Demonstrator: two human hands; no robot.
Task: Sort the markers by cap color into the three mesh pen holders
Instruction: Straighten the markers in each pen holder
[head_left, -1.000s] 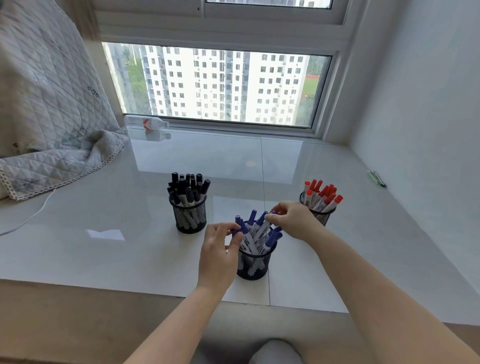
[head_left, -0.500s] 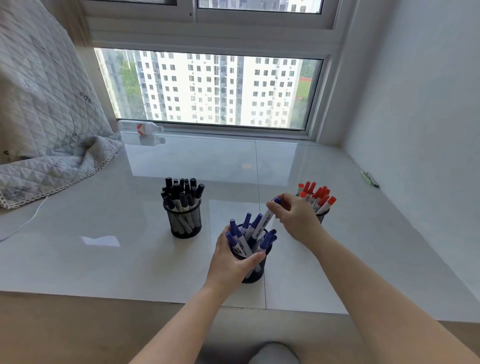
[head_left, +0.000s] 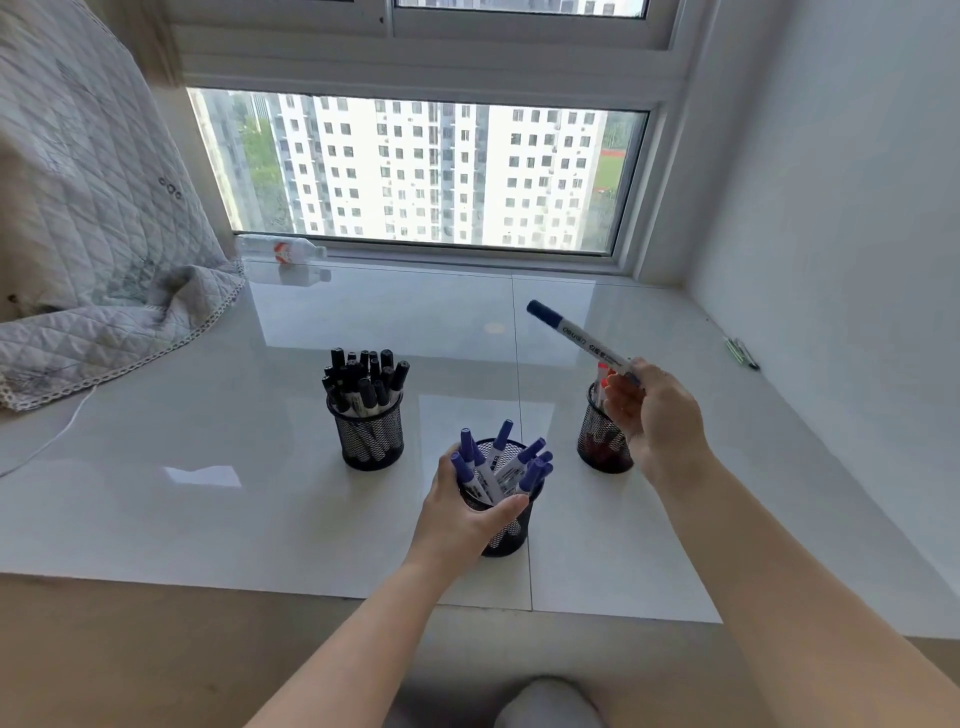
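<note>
While the left hand (head_left: 467, 514) wraps its fingers around the blue holder (head_left: 506, 525) on the surface (head_left: 208, 467), the right hand (head_left: 657, 421) pinches a blue marker (head_left: 582, 340) aloft, above the red holder (head_left: 602, 441) at 2 o'clock. Its long axis slants, cap toward 10 o'clock. Tip it upright, cap up, and lower it into a gap among the blue ones.

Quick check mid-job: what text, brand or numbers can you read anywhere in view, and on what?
"deli": on the barrel of the blue-capped marker held up in the right hand; the characters after it are too blurred to read.
Barrel print on the markers in the blue holder: too small.
Label on the bottle by the window: unreadable.
</note>
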